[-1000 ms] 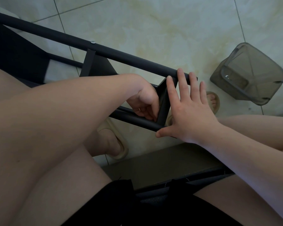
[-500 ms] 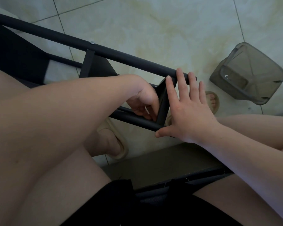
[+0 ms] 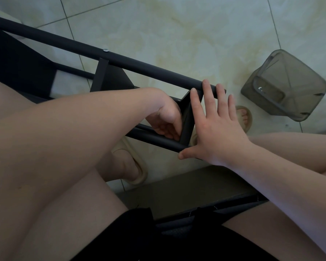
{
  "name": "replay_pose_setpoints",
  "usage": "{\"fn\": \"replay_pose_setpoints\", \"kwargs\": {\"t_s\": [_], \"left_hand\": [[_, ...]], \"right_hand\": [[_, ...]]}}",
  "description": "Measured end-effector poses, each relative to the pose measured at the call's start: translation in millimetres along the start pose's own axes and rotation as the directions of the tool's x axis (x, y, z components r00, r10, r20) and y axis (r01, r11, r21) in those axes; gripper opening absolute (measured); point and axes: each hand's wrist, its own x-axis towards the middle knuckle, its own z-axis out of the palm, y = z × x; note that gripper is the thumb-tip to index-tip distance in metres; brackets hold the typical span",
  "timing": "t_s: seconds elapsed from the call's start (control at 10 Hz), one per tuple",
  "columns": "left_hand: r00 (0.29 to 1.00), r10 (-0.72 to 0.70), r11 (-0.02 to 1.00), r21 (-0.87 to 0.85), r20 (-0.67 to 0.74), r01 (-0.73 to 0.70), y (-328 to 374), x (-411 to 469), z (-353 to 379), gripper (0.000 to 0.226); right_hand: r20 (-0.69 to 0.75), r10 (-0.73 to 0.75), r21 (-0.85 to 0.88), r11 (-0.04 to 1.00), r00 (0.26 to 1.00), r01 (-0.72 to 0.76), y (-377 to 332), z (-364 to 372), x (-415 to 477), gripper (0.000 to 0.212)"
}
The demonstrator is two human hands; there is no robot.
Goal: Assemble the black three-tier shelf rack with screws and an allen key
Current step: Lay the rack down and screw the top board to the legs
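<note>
The black shelf rack (image 3: 139, 69) lies on its side across the tiled floor, its long tubes running from upper left to centre. A silver screw head (image 3: 105, 50) shows on the upper tube. My right hand (image 3: 216, 127) lies flat with fingers spread against the end shelf panel (image 3: 186, 119), fingertips on the upper tube and thumb by the lower tube. My left hand (image 3: 166, 119) reaches inside the frame behind that panel, fingers curled at the joint with the lower tube. Whatever those fingers hold is hidden.
A translucent grey plastic container (image 3: 284, 91) lies tipped on the floor at the right. My bare legs and beige slippers (image 3: 137, 170) sit under and beside the rack. A dark flat panel (image 3: 177, 187) lies on the floor near my lap.
</note>
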Motion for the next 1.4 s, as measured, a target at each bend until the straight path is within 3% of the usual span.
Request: {"fn": "replay_pose_setpoints", "kwargs": {"t_s": [0.7,1.1,1.4], "left_hand": [[1.0,0.005,1.0,0.017,0.027,-0.005,-3.5,1.6,-1.5,0.006],[0.997,0.021,0.998,-0.056,0.079,-0.017,-2.4,-0.1,-3.3,0.019],[1.0,-0.024,0.998,0.062,0.015,0.023,-5.4,1.3,-5.0,0.012]], "right_hand": [[-0.003,0.001,0.009,1.0,1.0,-0.001,0.1,0.1,0.3,0.153],[0.005,0.003,0.005,1.0,1.0,-0.003,-0.4,-0.7,0.6,0.153],[0.007,0.004,0.002,1.0,1.0,-0.004,-1.3,-0.9,0.5,0.154]]}}
